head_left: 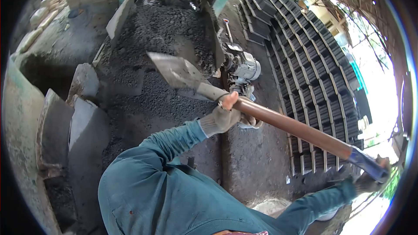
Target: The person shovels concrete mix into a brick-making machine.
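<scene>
Brown-shafted shovel with a pointed grey metal blade — held aslant above dark, crumbly material. Grey-gloved left hand: closed round the shaft near the blade. Right hand: curled round the blue handle end. Silvery ribbed motor beyond the shaft — racked dark slabs on the right.

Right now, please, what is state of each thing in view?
Shovel: raised, held aslant
Left hand: closed around shaft
Right hand: closed at blue end
Second shovel: unheld
Motor: cannot tell if running
Dark loose material: heaped
Dark slabs: stacked in rows
</scene>
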The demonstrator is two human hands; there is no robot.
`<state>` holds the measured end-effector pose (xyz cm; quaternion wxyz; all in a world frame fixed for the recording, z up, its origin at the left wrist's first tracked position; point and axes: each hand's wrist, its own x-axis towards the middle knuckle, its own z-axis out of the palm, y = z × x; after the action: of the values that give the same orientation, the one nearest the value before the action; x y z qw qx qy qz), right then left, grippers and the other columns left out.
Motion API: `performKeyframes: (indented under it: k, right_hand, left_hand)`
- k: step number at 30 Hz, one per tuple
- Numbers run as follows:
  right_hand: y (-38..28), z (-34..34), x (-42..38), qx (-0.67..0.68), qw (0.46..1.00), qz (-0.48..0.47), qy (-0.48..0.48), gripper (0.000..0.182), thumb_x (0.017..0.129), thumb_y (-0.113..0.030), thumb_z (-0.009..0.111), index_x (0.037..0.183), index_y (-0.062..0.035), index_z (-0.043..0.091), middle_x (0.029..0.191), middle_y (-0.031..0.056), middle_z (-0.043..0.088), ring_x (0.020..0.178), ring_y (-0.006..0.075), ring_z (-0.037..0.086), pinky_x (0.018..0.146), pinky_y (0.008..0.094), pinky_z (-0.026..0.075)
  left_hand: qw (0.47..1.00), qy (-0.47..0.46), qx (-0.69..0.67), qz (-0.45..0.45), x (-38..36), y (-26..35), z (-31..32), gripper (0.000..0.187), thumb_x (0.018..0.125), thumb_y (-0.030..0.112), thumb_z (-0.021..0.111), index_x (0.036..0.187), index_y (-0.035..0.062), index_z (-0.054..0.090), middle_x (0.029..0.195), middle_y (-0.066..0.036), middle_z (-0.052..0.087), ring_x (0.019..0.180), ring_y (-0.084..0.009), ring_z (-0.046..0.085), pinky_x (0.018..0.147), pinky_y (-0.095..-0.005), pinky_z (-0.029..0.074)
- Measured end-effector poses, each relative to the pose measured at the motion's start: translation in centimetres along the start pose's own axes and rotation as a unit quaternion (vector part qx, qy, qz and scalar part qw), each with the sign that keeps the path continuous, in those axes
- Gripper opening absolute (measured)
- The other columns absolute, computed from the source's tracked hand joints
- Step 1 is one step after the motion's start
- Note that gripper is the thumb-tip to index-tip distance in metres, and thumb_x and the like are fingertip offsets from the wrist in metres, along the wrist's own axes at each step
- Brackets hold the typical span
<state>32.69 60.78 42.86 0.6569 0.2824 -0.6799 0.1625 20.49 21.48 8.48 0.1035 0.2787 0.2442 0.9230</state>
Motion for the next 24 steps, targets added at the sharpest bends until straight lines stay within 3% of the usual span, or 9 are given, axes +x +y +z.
performKeyframes:
  k: [2,6,7,10,12,13,17,20,24]
  right_hand:
    - [-1.0,4.4,5.0,0.015,0.998,-0.055,0.016,0.020,0.093,-0.021,0.070,0.091,-0.0020,0.064,0.081,0.0086,0.064,0.069,0.0194,0.063,0.060,0.0320,0.053]
    - [-6.4,14.3,12.4,0.055,0.988,-0.141,0.042,0.020,0.094,-0.021,0.069,0.092,-0.0036,0.060,0.075,0.0076,0.059,0.061,0.0186,0.059,0.054,0.0324,0.052]
    - [-8.1,16.4,13.5,0.061,0.985,-0.155,0.047,0.020,0.094,-0.021,0.069,0.092,-0.0041,0.059,0.073,0.0074,0.058,0.059,0.0184,0.059,0.053,0.0325,0.052]
    - [-13.2,21.7,14.6,0.063,0.976,-0.203,0.045,0.020,0.095,-0.021,0.068,0.092,-0.0053,0.055,0.068,0.0066,0.055,0.054,0.0178,0.056,0.048,0.0327,0.052]
    - [-15.6,23.8,13.3,0.016,0.969,-0.245,0.019,0.020,0.094,-0.023,0.069,0.093,-0.0059,0.057,0.071,0.0058,0.057,0.058,0.0160,0.057,0.052,0.0309,0.051]
    - [-16.7,24.5,12.2,0.014,0.970,-0.244,0.002,0.021,0.093,-0.024,0.071,0.095,-0.0067,0.060,0.074,0.0053,0.059,0.061,0.0152,0.059,0.055,0.0301,0.051]
    - [-18.7,28.5,-0.6,0.108,0.990,-0.056,-0.066,0.029,0.084,-0.024,0.083,0.107,-0.0103,0.072,0.090,0.0032,0.071,0.080,0.0157,0.066,0.075,0.0310,0.052]
    - [-16.2,28.4,-8.5,0.051,0.991,0.092,-0.087,0.022,0.082,-0.020,0.084,0.098,-0.0084,0.072,0.090,0.0033,0.071,0.082,0.0161,0.066,0.077,0.0328,0.052]
    - [-12.6,27.9,-21.1,-0.007,0.952,0.299,-0.072,0.019,0.084,-0.015,0.079,0.085,-0.0019,0.066,0.083,0.0069,0.067,0.075,0.0192,0.064,0.074,0.0336,0.051]
  left_hand:
    - [1.000,-0.011,-0.011,0.021,-0.3,0.1,0.3,0.095,0.093,0.080,0.037,0.122,-0.0068,0.062,0.112,-0.024,0.069,0.092,-0.0292,0.069,0.084,-0.0412,0.054]
    - [0.998,0.004,-0.036,0.058,-0.7,4.1,0.1,0.100,0.090,0.084,0.036,0.125,-0.0058,0.060,0.114,-0.021,0.068,0.095,-0.0314,0.067,0.089,-0.0487,0.051]
    - [0.996,-0.027,-0.042,0.079,-0.5,5.1,-1.6,0.104,0.087,0.089,0.032,0.125,-0.0031,0.060,0.115,-0.019,0.067,0.101,-0.0333,0.064,0.092,-0.0551,0.047]
    - [0.971,0.154,-0.085,0.162,0.7,9.4,-3.8,0.103,0.086,0.089,0.029,0.126,-0.0012,0.061,0.114,-0.016,0.067,0.105,-0.0344,0.062,0.094,-0.0573,0.045]
    - [0.961,0.069,-0.161,0.215,1.4,12.2,-11.1,0.100,0.087,0.086,0.030,0.121,-0.0014,0.064,0.111,-0.016,0.069,0.109,-0.0347,0.060,0.097,-0.0562,0.043]
    - [0.959,0.107,-0.152,0.215,1.8,14.3,-12.2,0.097,0.088,0.084,0.032,0.118,-0.0009,0.066,0.108,-0.016,0.070,0.107,-0.0343,0.061,0.097,-0.0551,0.044]
    - [0.944,0.192,-0.177,0.201,2.8,18.2,-20.4,0.081,0.091,0.072,0.039,0.109,0.0000,0.070,0.094,-0.015,0.071,0.093,-0.0343,0.064,0.094,-0.0556,0.045]
    - [0.930,0.292,-0.163,0.154,3.9,18.9,-24.8,0.067,0.093,0.063,0.045,0.102,0.0009,0.069,0.084,-0.012,0.069,0.084,-0.0338,0.064,0.091,-0.0546,0.047]
    - [0.877,0.454,-0.139,0.071,6.1,19.0,-24.0,0.044,0.095,0.049,0.054,0.088,0.0057,0.063,0.073,-0.008,0.060,0.076,-0.0305,0.061,0.088,-0.0522,0.049]
